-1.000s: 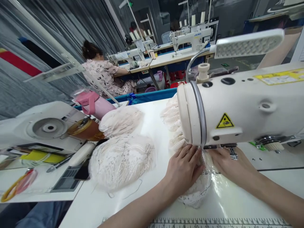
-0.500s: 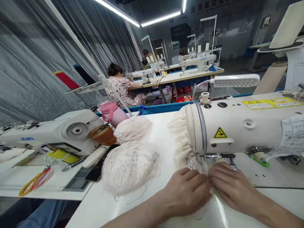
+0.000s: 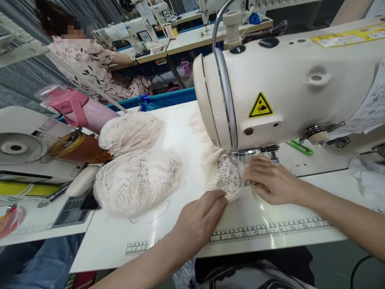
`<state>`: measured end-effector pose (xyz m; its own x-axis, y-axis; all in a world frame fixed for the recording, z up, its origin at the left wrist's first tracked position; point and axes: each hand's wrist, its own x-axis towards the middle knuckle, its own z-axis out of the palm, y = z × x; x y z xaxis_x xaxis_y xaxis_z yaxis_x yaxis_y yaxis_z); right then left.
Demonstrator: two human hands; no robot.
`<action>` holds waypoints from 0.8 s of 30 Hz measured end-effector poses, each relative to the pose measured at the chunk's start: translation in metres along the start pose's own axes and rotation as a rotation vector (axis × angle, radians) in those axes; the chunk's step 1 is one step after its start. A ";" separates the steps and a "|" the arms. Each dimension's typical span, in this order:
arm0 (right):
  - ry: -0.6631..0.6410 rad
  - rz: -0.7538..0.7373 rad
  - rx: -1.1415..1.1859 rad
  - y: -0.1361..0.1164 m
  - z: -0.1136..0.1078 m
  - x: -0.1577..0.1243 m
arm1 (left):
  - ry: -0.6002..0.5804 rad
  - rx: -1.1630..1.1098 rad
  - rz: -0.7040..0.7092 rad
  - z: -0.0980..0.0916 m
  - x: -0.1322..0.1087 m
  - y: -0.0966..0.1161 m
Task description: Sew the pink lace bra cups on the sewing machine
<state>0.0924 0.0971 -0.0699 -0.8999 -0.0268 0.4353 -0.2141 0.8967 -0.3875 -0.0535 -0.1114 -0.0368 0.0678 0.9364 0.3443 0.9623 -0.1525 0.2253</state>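
Note:
Cream lace fabric (image 3: pixel 230 170) with gathered, frilly edges lies under the head of a white sewing machine (image 3: pixel 285 92). My left hand (image 3: pixel 200 220) pinches the near edge of this lace, its fingertips closed together. To its right, my right hand (image 3: pixel 269 180) has its fingers bent and pressed together on the right edge of the lace, right beside the presser foot area. The needle itself is hidden. Two bundles of cream lace lie to the left: a nearer bundle (image 3: pixel 140 182) with loose threads and a farther bundle (image 3: pixel 130 130).
A ruler scale (image 3: pixel 255 233) runs along the table's front. A pink tumbler (image 3: pixel 87 112) and an amber container (image 3: pixel 80 146) stand at left beside another machine (image 3: pixel 18 140). A green thread snipper (image 3: pixel 300 147) lies under the machine arm. A person (image 3: pixel 87 64) sits sewing beyond.
The view has tipped down and come closer. My hands, earlier close together at the lace, are now apart, with the left on the near edge and the right by the presser foot.

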 end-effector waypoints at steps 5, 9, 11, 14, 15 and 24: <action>-0.014 0.006 -0.009 0.000 0.001 0.001 | -0.093 -0.246 -0.292 -0.025 0.028 -0.007; 0.042 -0.051 -0.012 0.001 0.002 0.002 | -0.283 -0.251 -0.212 -0.018 0.047 -0.016; 0.063 -0.091 0.000 0.002 0.001 0.002 | -0.288 -0.207 -0.133 -0.004 0.050 -0.019; 0.071 -0.135 0.006 0.003 -0.003 0.002 | -0.168 -0.165 -0.078 0.018 0.050 -0.020; 0.070 -0.140 0.004 0.003 -0.004 0.002 | -0.114 -0.152 -0.054 0.024 0.049 -0.019; -0.019 0.002 -0.092 0.000 -0.001 0.004 | 0.090 -0.073 0.114 0.034 0.047 -0.021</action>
<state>0.0890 0.0973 -0.0669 -0.9076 -0.0326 0.4185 -0.1771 0.9336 -0.3114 -0.0619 -0.0534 -0.0558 0.1488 0.8800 0.4511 0.9276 -0.2823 0.2447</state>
